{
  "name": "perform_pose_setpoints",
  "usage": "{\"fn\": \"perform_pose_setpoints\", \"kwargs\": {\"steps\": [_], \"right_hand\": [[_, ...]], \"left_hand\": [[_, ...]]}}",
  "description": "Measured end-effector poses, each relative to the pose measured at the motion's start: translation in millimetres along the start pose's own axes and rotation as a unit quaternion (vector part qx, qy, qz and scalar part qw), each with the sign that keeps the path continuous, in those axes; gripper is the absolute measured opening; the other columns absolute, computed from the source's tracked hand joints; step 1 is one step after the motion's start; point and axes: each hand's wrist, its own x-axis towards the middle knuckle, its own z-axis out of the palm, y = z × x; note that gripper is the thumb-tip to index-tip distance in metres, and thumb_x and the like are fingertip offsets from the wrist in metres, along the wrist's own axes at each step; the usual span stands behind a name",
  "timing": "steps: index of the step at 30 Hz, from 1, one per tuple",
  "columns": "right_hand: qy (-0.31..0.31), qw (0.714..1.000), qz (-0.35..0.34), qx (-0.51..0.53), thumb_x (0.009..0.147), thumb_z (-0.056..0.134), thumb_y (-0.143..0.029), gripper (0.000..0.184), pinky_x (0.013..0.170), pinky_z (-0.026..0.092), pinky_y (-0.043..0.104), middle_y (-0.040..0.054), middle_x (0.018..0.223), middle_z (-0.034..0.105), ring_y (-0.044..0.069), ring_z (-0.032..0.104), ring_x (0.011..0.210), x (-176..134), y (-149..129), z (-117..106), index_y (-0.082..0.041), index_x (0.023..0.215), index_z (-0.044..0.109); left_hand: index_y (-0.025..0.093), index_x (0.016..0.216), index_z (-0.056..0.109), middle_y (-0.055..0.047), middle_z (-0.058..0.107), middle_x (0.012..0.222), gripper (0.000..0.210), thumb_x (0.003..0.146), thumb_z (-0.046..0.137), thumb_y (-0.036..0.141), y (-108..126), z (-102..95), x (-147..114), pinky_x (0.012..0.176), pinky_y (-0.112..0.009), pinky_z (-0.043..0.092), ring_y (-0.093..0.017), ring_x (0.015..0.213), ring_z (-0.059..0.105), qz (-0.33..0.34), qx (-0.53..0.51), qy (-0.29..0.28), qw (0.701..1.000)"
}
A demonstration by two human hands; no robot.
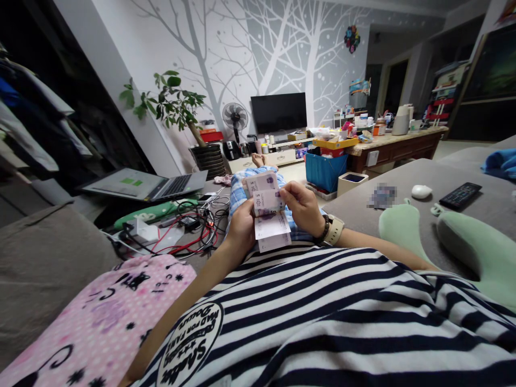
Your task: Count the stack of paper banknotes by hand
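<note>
A small bunch of purple-white banknotes (272, 227) is held between my two hands, above my lap. My left hand (242, 223) is closed around the left side of the notes, with the thumb on top. At the upper right, my right hand (304, 207) pinches the edge of a note between thumb and finger. Some notes stand up and others fold over and hang down toward my striped shirt (306, 301). A beige-strapped watch (334, 230) is on my right wrist. Blue checked cloth (237, 188) covers my legs beneath the hands.
On the left are a laptop (141, 183), tangled cables (205, 220) and a pink blanket (121, 312). To the right lie a remote control (460, 195), a white mouse (421, 191) and a green neck-pillow-like cushion (471, 242). A blue bin (326, 169) stands ahead, beside a cluttered table (427, 134).
</note>
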Motion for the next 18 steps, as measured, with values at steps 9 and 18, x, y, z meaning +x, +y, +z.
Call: {"fn": "perform_pose_setpoints", "kwargs": {"steps": [9,18], "right_hand": [[-0.026,0.999,-0.015,0.022,0.112,0.054,-0.113,0.09,0.07,0.044,0.039,0.0003,0.071,0.058,0.02,0.048,0.07,-1,-1,-3,-0.03,0.077,0.059],[0.048,0.995,0.081,-0.015,0.103,0.089,-0.093,0.07,0.075,0.047,0.037,-0.0031,0.076,0.066,0.02,0.059,0.074,7,9,0,-0.03,0.088,0.063]], "left_hand": [[0.018,0.147,0.092,-0.014,0.101,0.127,0.045,0.102,0.092,0.025,-9,-7.4,12,0.11,-0.054,0.084,-0.043,0.126,0.098,0.004,-0.014,0.022,1.0],[0.012,0.141,0.092,-0.016,0.101,0.117,0.047,0.094,0.089,0.009,-11,-15.9,17,0.118,-0.057,0.081,-0.042,0.124,0.099,0.028,-0.013,0.035,0.999]]}}
